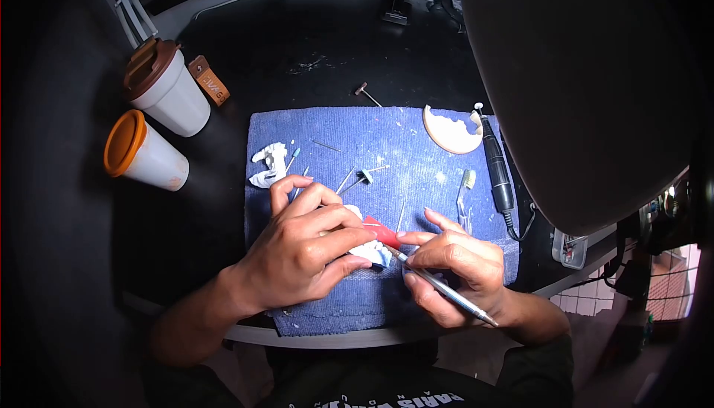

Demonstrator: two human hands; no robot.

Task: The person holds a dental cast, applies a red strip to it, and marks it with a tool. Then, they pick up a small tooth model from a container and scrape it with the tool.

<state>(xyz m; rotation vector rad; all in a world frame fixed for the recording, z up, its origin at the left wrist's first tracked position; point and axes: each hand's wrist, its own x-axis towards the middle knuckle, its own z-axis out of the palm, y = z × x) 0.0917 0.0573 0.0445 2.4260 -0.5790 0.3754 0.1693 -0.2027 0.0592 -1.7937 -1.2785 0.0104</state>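
My left hand (316,241) is closed around a small white plaster piece (364,253) that resembles a dental cast, with a blue part at its lower edge. A small red sheet (381,231) lies against the piece, by the left fingertips. In my right hand (465,267) is a slim silver pencil-like tool (454,294), gripped like a pen. The tool's tip meets the edge of the red sheet and plaster piece, and my right index fingertip is right at the red sheet. Both hands are low over the blue cloth mat (320,319).
On the mat are another white plaster piece (272,162), several thin rotary bits (364,177), a bitten-out white disc (450,133), a toothbrush (467,185) and a black rotary handpiece (497,162). Two lidded cups (175,95) stand left. A large dark panel (580,95) overhangs the right.
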